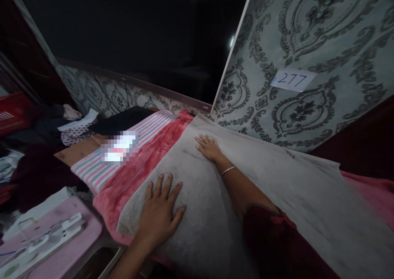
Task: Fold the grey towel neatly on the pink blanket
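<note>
A large grey-white cloth [261,176] is spread over the surface before me and reaches off to the right. My left hand [160,211] lies flat on its near left part, fingers spread. Farther back, my right hand [209,147] also rests on the cloth with the fingers stretched out; a thin bangle circles that wrist. Beyond the cloth's left edge shows a pink-red plush fabric [138,168], which also peeks out at the far right. To its left lies a striped cloth [95,172] in white, pink and grey.
A big dark screen [138,33] stands against the patterned wall. Paper marked 277 [292,80] is stuck to the wallpaper. At lower left, a pink table [89,223] carries a white power strip [46,242]. Piled clothes [40,160] and a red box [15,113] are at left.
</note>
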Available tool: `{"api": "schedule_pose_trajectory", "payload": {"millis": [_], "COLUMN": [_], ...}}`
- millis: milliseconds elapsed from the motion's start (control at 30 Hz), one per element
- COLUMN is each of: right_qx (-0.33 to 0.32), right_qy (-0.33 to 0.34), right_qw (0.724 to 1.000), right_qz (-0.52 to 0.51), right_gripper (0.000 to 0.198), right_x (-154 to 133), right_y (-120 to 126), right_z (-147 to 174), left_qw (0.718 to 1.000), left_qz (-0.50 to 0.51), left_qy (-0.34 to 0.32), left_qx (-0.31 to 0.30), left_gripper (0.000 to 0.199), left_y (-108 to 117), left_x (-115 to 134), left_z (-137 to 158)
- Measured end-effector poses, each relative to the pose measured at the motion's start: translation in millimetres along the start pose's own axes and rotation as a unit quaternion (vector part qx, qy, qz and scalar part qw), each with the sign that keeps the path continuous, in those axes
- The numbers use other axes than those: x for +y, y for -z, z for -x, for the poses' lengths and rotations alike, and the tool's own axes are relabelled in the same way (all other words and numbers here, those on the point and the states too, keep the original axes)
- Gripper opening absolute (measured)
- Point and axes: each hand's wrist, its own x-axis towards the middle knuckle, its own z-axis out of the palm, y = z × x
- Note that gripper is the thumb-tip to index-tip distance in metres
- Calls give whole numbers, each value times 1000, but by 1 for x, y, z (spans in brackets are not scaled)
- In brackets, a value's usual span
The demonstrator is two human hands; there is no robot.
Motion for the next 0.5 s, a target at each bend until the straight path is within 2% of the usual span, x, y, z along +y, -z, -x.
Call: {"api": "schedule_pose_trajectory", "payload": {"millis": [100,167,200,267,367,433,500], "right_qx": [-15,-17,-11,3,9,-2,-14], "right_qy": [-31,-7,29,140,301,333,298], "right_qw": [999,999,999,990,953,943,955], "right_qz": [-18,-30,-33,-33,-23,-14,-9], "right_gripper": [57,57,57,57,58,59,59], "right_x": [-10,-25,-34,-56,-80,-85,-81], "right_y": [6,6,5,-2,-13,-16,-14], "right_z": [1,14,23,46,71,68,47], "left_qw": [1000,1000,1000,1000,999,999,998], "left_qz": [9,7,4,-4,-11,-11,-10], "left_qy": [2,1,1,3,5,3,-1], "left_qx": [7,13,18,29,42,50,58], "left_gripper": [59,59,60,59,57,53,50], "left_y": [0,0,1,1,0,0,-1], "left_x": [0,0,1,1,2,2,2], "left_z": [1,2,2,3,3,4,5]}}
